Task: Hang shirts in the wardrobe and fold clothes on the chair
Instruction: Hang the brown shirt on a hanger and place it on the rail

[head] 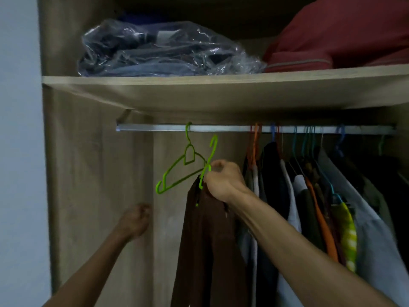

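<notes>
A brown shirt (208, 240) hangs down from a green hanger (213, 149) whose hook points up just below the metal rail (221, 128). My right hand (223, 180) grips that hanger at its neck, above the shirt's collar. An empty green hanger (177, 171) hangs tilted from the rail just left of it. My left hand (135, 220) is lower left, fingers curled shut, holding nothing, apart from the shirt.
Several shirts on coloured hangers (321, 196) fill the rail's right half. The wooden shelf (199, 83) above carries a plastic bag of clothes (163, 49) and a red bag (345, 34). The wardrobe's side panel (88, 173) stands at left.
</notes>
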The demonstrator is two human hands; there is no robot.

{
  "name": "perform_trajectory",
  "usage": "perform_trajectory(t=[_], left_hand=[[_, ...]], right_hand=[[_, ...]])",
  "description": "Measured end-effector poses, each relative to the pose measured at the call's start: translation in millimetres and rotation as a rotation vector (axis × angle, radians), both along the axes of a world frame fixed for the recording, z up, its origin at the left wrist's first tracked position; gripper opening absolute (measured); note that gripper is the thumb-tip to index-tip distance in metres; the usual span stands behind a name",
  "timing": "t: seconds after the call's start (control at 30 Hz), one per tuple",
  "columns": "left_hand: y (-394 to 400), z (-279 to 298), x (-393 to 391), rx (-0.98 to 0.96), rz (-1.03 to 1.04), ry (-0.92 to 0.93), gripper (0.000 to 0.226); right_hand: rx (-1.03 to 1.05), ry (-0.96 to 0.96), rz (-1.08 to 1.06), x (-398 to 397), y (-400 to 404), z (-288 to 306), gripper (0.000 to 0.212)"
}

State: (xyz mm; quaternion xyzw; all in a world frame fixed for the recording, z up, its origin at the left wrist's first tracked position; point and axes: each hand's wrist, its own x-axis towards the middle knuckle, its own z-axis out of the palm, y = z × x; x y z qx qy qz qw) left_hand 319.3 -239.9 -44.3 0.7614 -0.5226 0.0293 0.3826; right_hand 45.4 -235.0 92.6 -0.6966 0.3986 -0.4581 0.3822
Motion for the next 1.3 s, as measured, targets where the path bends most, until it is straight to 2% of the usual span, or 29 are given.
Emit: perform_trajectory(t=[0.1,0.17,0.23,0.33,0.4,0.5,0.6,0.7,1.03,1.13,1.2,1.3], left_hand=[[-13.3,33.1,34.3,-0.192,0.022,-0.062,0.039],[-24.9,64.1,43.4,-0.315,0.037,-0.176,0.050],[-37.5,96.2,39.4,-0.432,0.058,-0.322,0.047],[-59.7,142.6,23.9,-0.547,-0.019,-0.417,0.047],[-77.4,165.6,21.3,-0.514,-0.045,-0.491,0.053],[-105.9,185.6,23.2,-0.349,-0.053,-0.589,0.055],[-123.5,198.8,21.4,-0.254,-0.062,-0.579,0.055],[-138.0,203.5,24.4,-0.273,-0.054,-0.548,0.053],[-157.4,205.9,26.1,-0.359,-0.006,-0.526,0.052],[-158.3,204.0,26.8,-0.377,0.006,-0.553,0.052],[-158.8,202.3,26.9,-0.387,-0.001,-0.552,0.053],[-161.7,202.4,28.8,-0.364,-0.004,-0.534,0.053]], right_hand=[[-0.089,0.036,-0.171,8.3,-16.6,22.1,0.031],[-0.133,0.083,-0.244,12.7,-26.3,37.7,0.018],[-0.190,0.165,-0.282,19.5,-37.0,53.7,0.015],[-0.261,0.238,-0.312,33.7,-56.4,72.3,0.028],[-0.266,0.292,-0.324,43.1,-67.2,74.8,0.037],[-0.246,0.326,-0.341,55.7,-82.9,73.3,0.046],[-0.263,0.366,-0.361,62.5,-92.2,70.4,0.050],[-0.290,0.399,-0.370,68.5,-102.1,65.7,0.054],[-0.279,0.456,-0.397,68.1,-123.7,45.8,0.044],[-0.314,0.621,-0.444,70.2,-111.8,46.2,0.045],[-0.433,0.758,-0.529,75.4,-99.8,47.7,0.044],[-0.480,0.645,-0.455,95.6,-88.0,54.6,0.044]])
